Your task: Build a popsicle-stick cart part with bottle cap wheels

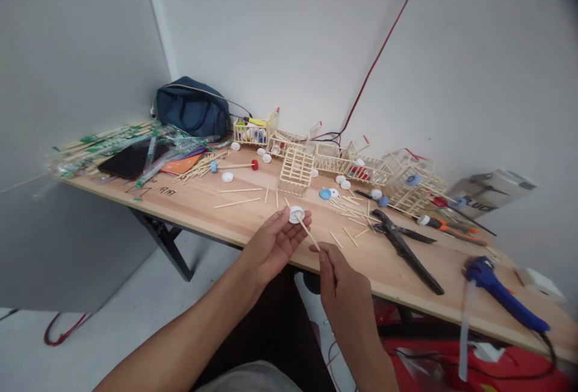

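Observation:
Near the table's front edge, my left hand (282, 235) is closed on a white bottle cap (295, 214), its hollow side facing me. A thin wooden stick (309, 235) runs through or against the middle of the cap. My right hand (336, 271) pinches the lower end of that stick. Just behind the cap stands a small cart frame built of sticks (295, 169). Loose short sticks (347, 208) lie to the right, beside a blue cap (325, 194). A stick axle (233, 166) with a blue and a red cap on its ends lies to the left.
More stick carts (368, 168) line the wall. At right lie a black cutter (401, 247), orange-handled pliers (456, 229) and a blue glue gun (506, 295) with a hanging glue stick. A blue bag (192, 109), packaged sticks and a dark phone (133, 160) are at left.

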### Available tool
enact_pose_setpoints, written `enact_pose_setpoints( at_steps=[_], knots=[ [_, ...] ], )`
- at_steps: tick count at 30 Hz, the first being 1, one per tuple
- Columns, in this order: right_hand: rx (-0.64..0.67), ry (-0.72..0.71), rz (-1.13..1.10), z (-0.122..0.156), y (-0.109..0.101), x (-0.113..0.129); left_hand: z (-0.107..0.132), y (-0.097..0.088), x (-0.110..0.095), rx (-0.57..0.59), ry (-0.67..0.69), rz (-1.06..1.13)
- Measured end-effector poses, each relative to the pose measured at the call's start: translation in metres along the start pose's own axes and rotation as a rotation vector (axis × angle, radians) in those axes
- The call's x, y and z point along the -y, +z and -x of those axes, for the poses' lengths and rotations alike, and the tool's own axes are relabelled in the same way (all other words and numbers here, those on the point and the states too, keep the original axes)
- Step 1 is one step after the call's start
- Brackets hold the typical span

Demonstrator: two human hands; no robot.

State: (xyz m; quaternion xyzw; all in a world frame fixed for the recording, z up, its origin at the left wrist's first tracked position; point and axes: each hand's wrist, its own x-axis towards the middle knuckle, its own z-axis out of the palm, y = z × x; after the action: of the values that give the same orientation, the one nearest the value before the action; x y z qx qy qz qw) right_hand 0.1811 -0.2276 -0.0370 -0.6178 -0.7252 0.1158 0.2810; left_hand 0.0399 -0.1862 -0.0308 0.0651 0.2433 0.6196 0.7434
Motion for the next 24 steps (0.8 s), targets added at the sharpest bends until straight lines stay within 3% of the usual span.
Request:
enact_pose_setpoints(
  at_steps=[9,12,15,18,20,24],
  knots=[
    [0.009,0.031,-0.107,0.002,-0.002,0.002,0.0,-0.005,0.006,0.132,0.134,-0.11],
    [0.137,0.135,-0.515,0.003,0.0,0.001,0.002,-0.009,0.008,0.207,0.177,-0.142],
    [0.383,0.381,-1.081,0.005,0.002,-0.002,0.005,-0.012,0.007,0.273,0.178,-0.177],
    [0.517,0.498,-1.309,0.007,0.002,-0.005,0.007,-0.013,0.005,0.315,0.172,-0.208],
    [0.426,0.432,-1.185,0.009,0.004,-0.006,0.009,-0.012,0.004,0.315,0.175,-0.225],
    [0.006,0.123,-0.594,0.013,0.011,-0.008,0.012,-0.011,0.005,0.274,0.22,-0.271]
  ],
)
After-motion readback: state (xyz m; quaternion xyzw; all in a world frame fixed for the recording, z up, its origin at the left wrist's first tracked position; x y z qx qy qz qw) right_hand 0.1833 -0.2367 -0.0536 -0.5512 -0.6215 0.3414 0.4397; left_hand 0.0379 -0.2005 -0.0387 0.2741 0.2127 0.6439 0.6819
